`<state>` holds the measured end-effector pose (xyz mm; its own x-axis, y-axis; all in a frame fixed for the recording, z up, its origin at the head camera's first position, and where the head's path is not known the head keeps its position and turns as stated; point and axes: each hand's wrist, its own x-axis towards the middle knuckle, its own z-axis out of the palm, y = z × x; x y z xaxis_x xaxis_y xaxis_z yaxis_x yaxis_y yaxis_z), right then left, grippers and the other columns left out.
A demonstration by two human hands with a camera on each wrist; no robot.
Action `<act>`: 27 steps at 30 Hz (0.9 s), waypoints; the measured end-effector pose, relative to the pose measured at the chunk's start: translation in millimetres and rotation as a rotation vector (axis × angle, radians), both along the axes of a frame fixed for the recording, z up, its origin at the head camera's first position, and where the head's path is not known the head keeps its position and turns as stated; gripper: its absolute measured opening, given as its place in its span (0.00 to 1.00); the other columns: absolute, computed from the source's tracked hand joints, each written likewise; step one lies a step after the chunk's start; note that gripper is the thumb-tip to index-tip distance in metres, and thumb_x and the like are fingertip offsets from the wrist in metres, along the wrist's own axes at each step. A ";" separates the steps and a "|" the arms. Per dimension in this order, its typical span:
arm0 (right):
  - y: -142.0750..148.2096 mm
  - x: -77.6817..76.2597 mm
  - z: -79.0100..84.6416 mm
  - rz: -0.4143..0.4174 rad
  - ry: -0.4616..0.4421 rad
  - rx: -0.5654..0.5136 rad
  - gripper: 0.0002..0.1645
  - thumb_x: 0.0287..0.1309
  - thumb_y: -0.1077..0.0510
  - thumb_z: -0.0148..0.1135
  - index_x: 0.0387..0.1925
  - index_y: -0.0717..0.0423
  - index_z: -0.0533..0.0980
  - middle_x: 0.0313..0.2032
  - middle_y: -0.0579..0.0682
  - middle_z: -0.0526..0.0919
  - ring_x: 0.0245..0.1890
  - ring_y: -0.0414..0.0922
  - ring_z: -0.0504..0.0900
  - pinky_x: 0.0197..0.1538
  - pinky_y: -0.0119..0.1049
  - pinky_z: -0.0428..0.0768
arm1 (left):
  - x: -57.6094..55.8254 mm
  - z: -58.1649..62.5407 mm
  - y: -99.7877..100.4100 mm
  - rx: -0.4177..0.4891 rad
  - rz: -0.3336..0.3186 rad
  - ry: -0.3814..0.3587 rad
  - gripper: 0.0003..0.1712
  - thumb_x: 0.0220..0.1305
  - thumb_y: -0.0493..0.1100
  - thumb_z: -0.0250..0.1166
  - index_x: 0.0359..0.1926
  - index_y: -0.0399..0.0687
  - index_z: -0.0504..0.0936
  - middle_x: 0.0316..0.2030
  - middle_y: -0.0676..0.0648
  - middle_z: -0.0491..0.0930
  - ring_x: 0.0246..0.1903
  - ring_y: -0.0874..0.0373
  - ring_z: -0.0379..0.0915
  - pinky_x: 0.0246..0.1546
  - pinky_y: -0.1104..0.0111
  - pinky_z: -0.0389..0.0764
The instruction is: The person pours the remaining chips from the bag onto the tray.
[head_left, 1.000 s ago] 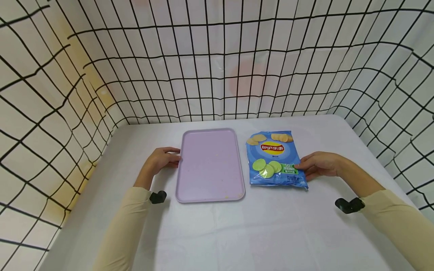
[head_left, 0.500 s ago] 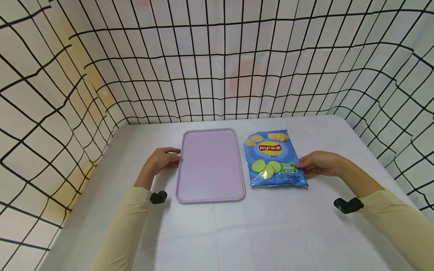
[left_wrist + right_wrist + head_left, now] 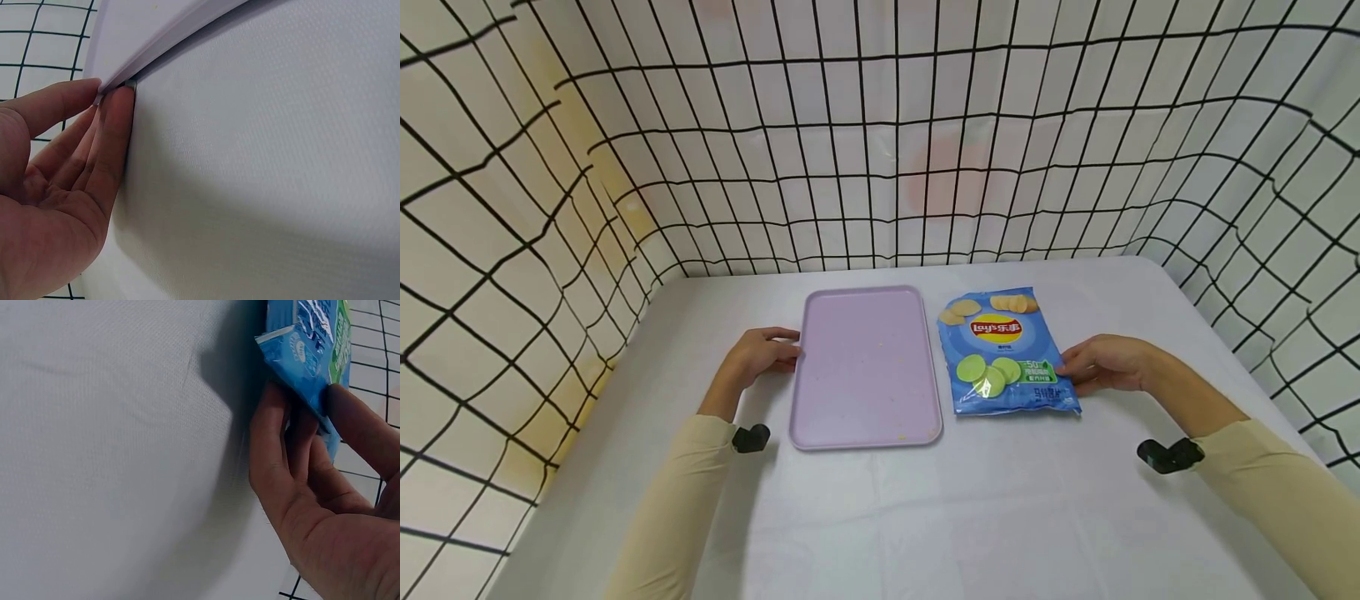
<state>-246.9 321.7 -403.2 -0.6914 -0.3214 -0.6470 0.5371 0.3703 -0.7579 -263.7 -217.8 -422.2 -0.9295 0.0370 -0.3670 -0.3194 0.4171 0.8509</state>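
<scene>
A flat lilac tray (image 3: 867,367) lies on the white tabletop, left of a blue Lay's chip bag (image 3: 1006,350). My left hand (image 3: 762,354) pinches the tray's left rim. In the left wrist view its thumb (image 3: 65,103) is on the rim of the tray (image 3: 159,37) and the fingertips reach under it. The chip bag lies face up, its lime pictures toward me. My right hand (image 3: 1108,364) pinches its right edge. In the right wrist view the thumb (image 3: 359,425) presses the front of the bag (image 3: 300,353), with the other fingers behind it.
A black wire grid (image 3: 880,150) backed by white sheeting walls the table at the back and both sides. White cloth (image 3: 925,517) covers the table. A small dark camera (image 3: 750,438) sits on the left wrist, and another camera (image 3: 1170,456) on the right.
The chip bag has shifted slightly left and turned a little, its top edge tilting toward the tray. My right hand stays at its edge. Tray and left hand hold still.
</scene>
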 end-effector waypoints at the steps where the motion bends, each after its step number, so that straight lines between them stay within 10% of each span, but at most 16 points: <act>1: 0.2 -0.1 -0.5 -0.003 0.003 -0.001 0.26 0.60 0.61 0.62 0.57 0.72 0.70 0.43 0.55 0.82 0.44 0.50 0.81 0.54 0.47 0.78 | 0.1 0.0 0.0 0.000 0.001 0.000 0.26 0.58 0.40 0.67 0.58 0.43 0.76 0.34 0.45 0.84 0.32 0.58 0.82 0.38 0.68 0.81; 18: -5.7 2.3 1.5 -0.028 -0.027 -0.058 0.18 0.69 0.56 0.51 0.55 0.60 0.62 0.46 0.59 0.76 0.44 0.53 0.79 0.53 0.52 0.77 | 0.0 0.0 0.7 0.003 0.014 -0.003 0.25 0.58 0.39 0.67 0.58 0.44 0.77 0.33 0.45 0.84 0.31 0.57 0.82 0.38 0.68 0.81; 27: -8.2 7.2 1.5 -0.022 -0.036 -0.078 0.31 0.69 0.52 0.51 0.65 0.62 0.53 0.48 0.62 0.75 0.46 0.59 0.80 0.51 0.56 0.77 | 0.5 0.8 1.2 -0.005 0.014 -0.002 0.25 0.58 0.39 0.67 0.58 0.44 0.76 0.34 0.45 0.84 0.31 0.57 0.81 0.38 0.68 0.81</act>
